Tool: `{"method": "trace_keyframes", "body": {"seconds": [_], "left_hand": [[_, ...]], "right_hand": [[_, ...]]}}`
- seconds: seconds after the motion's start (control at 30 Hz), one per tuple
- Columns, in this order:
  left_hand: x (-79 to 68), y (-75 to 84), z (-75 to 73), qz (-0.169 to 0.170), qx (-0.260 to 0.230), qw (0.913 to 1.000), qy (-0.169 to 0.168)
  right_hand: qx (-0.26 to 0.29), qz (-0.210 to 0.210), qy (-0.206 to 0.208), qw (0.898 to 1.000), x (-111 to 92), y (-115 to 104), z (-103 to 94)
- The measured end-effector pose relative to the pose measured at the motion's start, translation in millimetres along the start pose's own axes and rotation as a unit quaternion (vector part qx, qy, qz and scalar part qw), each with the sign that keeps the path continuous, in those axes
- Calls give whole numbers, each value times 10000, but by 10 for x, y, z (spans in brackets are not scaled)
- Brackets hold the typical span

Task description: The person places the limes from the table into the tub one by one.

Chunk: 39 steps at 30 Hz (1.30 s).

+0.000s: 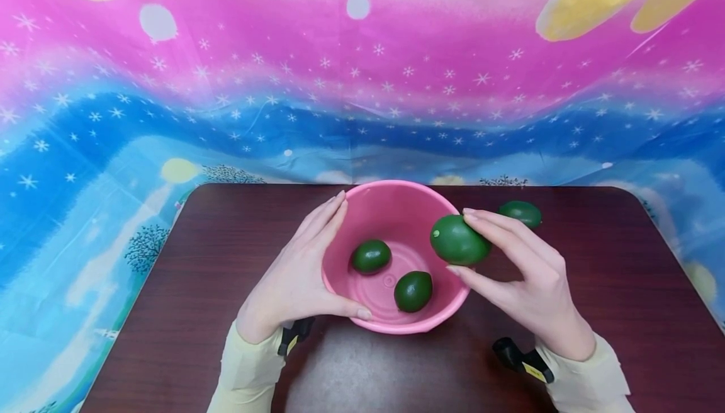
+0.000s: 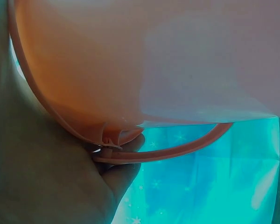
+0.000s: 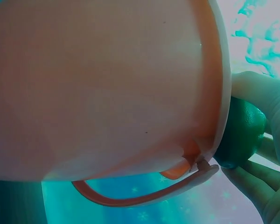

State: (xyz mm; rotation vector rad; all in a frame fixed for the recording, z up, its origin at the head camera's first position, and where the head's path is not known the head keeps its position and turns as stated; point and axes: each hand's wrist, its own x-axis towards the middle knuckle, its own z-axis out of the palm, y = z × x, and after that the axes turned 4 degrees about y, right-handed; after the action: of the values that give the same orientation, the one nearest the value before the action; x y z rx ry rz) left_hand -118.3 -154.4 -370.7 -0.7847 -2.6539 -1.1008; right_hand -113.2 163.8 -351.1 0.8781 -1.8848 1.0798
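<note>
A pink plastic bowl [image 1: 362,208] stands on the dark wooden table [image 1: 595,299] with two green limes [image 1: 370,256] [image 1: 413,291] inside. My left hand [image 1: 308,268] rests flat against the bowl's left wall, thumb along the near rim. In my right hand [image 1: 510,268], a third green lime [image 1: 457,240] is held between thumb and fingers over the bowl's right rim. The right wrist view shows that lime [image 3: 242,133] just past the bowl's wall [image 3: 102,88] and its hanging handle [image 3: 144,198]. The left wrist view is filled by the bowl's outside [image 2: 144,60].
Another green lime [image 1: 521,213] lies on the table behind my right hand. A bright pink and blue starry cloth [image 1: 362,85] hangs behind the table and drapes past its edges. Wrist-camera clips [image 1: 521,356] show at both sleeves.
</note>
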Motion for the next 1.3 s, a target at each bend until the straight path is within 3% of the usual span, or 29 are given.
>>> {"method": "trace_keyframes", "body": {"seconds": [0.37, 1.3], "left_hand": [[2, -3, 0, 79, 30, 10000, 12], [1, -1, 3, 90, 73, 9999, 5]], "right_hand": [[-22, 68, -281, 9996, 14, -54, 31], [71, -129, -322, 9994, -7, -52, 104]]}}
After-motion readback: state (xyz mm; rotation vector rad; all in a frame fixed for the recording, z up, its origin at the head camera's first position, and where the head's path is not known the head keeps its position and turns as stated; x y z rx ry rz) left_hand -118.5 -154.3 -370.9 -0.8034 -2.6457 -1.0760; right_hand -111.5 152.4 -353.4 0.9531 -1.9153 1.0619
